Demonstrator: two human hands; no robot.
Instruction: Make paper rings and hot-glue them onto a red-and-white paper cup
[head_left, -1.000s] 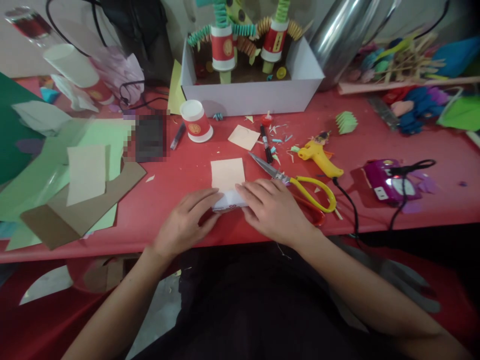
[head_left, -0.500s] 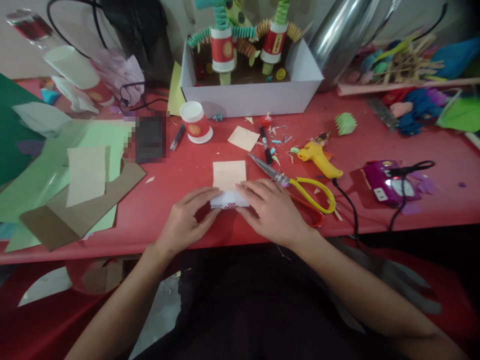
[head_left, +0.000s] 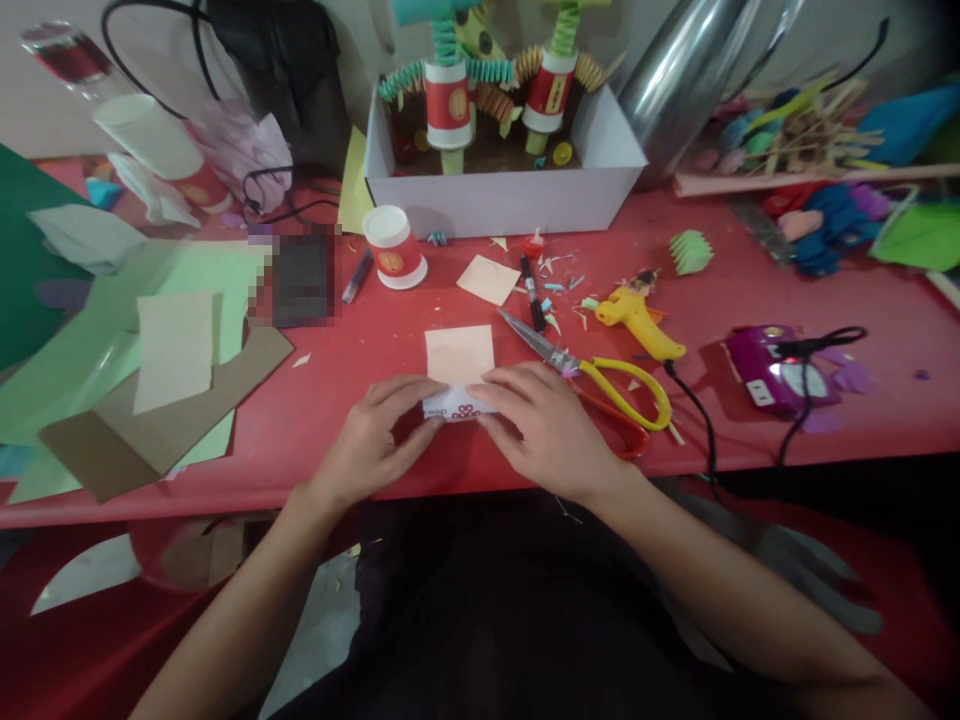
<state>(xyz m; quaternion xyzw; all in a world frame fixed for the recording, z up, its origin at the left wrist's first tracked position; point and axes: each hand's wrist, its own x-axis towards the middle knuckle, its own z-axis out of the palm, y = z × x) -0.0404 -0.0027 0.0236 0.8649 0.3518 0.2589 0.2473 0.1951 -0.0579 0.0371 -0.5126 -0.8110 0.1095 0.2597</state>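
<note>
Cream paper (head_left: 460, 352), one: lying on the desk (head_left: 322, 415), near its front edge. Left hand (head_left: 379, 435), right hand (head_left: 551, 435): half-curled, pinching opposite ends of the white printed strip (head_left: 465, 399) at the paper's near end, apparently to keep it straight. Scissors (head_left: 626, 390): beside right hand, limiting room there. Leftward: bare stretch before brown cardboard (head_left: 157, 435).

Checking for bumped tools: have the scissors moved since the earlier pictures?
No. Judged against the white open-topped box, the scissors show no clear movement; the slight shift appears across the whole view.
</note>
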